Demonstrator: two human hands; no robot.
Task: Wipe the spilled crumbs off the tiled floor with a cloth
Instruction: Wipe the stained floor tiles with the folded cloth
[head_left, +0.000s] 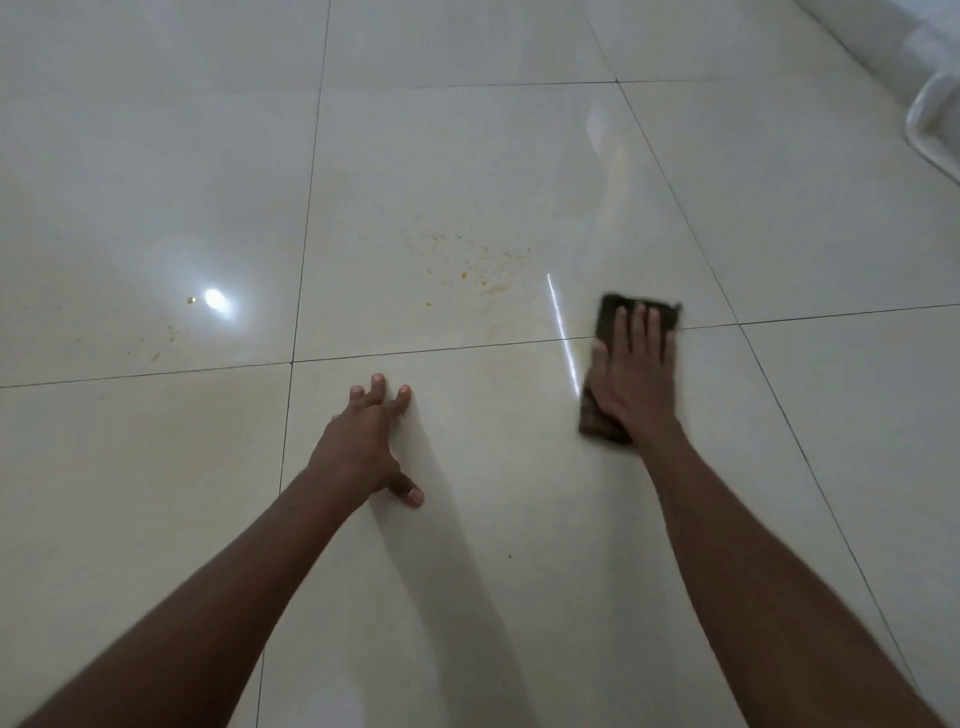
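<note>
R hand (635, 379) flat on cloth (609, 312)

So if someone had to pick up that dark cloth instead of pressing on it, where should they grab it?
Probably the far short edge of the cloth, reached from above. It lies flat on the tiled floor, and that end shows bare beyond the right hand fingertips, so it could be pinched up.

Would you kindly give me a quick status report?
Right hand flat on cloth; left hand braced on floor. Crumbs unwiped. Nothing blocking.
</note>
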